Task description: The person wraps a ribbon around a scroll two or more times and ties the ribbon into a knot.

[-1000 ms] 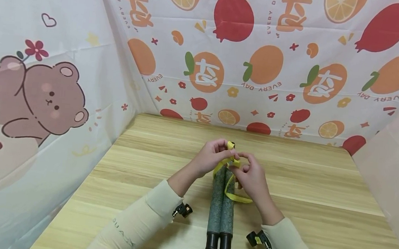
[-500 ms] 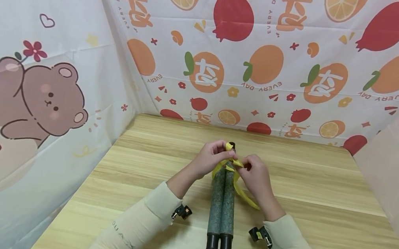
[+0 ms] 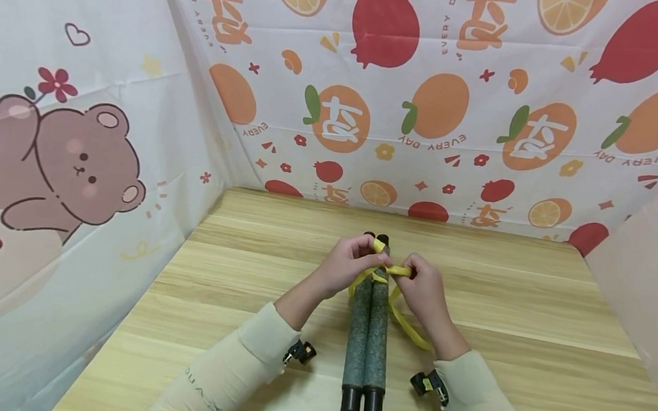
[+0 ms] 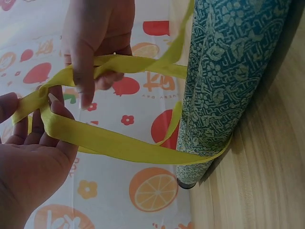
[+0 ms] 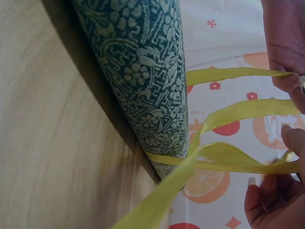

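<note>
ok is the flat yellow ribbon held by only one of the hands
No, the left wrist view shows the left hand and the right hand both gripping the flat yellow ribbon.

2 grn rolls [image 3: 376, 340], 4 blk caps [image 3: 350, 403], 2 grips [image 3: 345, 267] [image 3: 424, 292], 2 cams [image 3: 300, 352]

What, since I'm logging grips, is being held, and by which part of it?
The yellow ribbon: the left hand holds a looped part; the right hand pinches a stretch nearby.
</note>
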A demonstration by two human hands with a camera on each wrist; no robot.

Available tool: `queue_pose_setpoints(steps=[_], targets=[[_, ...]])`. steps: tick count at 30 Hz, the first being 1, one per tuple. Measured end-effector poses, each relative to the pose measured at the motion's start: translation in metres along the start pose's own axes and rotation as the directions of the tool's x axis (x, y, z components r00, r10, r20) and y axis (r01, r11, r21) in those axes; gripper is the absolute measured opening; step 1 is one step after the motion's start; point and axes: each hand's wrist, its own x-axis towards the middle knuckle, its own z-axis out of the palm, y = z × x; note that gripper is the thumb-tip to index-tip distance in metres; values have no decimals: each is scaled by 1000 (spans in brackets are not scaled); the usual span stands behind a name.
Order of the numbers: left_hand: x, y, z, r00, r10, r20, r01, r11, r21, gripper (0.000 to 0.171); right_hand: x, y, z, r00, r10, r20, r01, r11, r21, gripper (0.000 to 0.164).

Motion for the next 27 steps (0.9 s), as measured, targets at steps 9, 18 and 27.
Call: queue_pose_setpoints(steps=[9,18,27], targets=[[1,-1,1,1000,-14,6,14,1000,26,13,5,2,3,1000,24,-11,-23,996,83,15],[2,-6,1,999,-9,30,11,999,-53,17,3,1,4,989,146,-9,-142,971,193,24],[2,-7,1,999,-30,19,30,1000,1,17,3,2,6,983,183,-32,-167,948,270,17]])
